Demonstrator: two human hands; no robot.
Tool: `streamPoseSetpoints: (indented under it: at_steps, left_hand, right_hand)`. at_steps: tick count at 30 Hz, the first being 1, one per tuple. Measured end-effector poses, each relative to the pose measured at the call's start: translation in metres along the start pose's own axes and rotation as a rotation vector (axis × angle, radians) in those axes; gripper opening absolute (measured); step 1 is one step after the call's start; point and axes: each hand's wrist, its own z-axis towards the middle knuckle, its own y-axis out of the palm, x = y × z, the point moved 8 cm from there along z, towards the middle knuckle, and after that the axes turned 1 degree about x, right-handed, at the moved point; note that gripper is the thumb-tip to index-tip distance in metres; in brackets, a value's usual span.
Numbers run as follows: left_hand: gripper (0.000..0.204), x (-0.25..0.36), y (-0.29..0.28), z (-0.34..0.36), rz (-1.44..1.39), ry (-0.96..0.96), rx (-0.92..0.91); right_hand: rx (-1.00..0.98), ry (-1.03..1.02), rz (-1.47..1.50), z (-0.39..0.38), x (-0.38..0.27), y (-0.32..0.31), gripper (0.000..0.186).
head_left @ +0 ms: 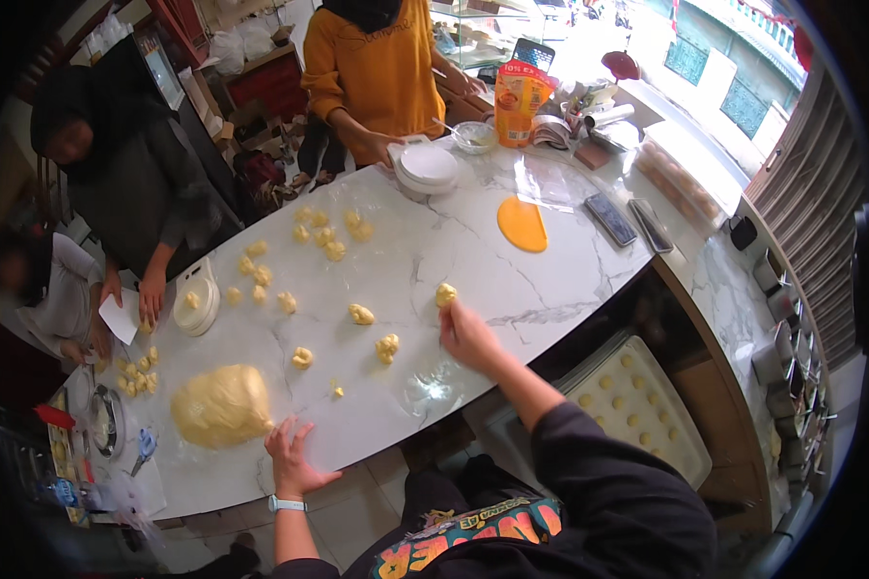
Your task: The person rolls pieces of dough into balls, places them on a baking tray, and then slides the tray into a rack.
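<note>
My right hand (463,333) grips a small yellow dough piece (446,293) on the marble counter (541,318), right of several other small dough lumps (386,347). My left hand (294,454) rests with spread fingers at the counter's near edge, just below the right end of a large rounded slab of yellow dough (220,405). More small lumps (323,236) lie scattered toward the far side and the left. An orange scraper (522,228) lies at the right.
Co-workers stand opposite (372,72) and at left (116,183), near white presses (425,169). Phones (608,218), an orange pouch (521,106) and a bowl (475,137) sit at the back right. A tray of dough rounds (608,444) is below the counter. Scissors (145,446) lie lower left.
</note>
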Motion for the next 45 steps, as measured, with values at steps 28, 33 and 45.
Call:
streamPoseSetpoints:
  at_steps: [28,33,45]
  left_hand:
    - [0.087,0.007,-0.004,0.009,-0.015,0.031,0.000]
    - [0.087,0.012,-0.008,0.005,-0.014,-0.001,0.007]
    - [0.087,0.013,-0.011,0.004,0.028,0.010,-0.009]
  right_hand:
    - [0.039,-0.068,0.392,-0.027,-0.018,-0.027,0.037]
    - [-0.286,-0.189,0.137,-0.073,-0.007,-0.022,0.025]
    - [0.072,-0.124,0.230,-0.082,-0.017,-0.023,0.044]
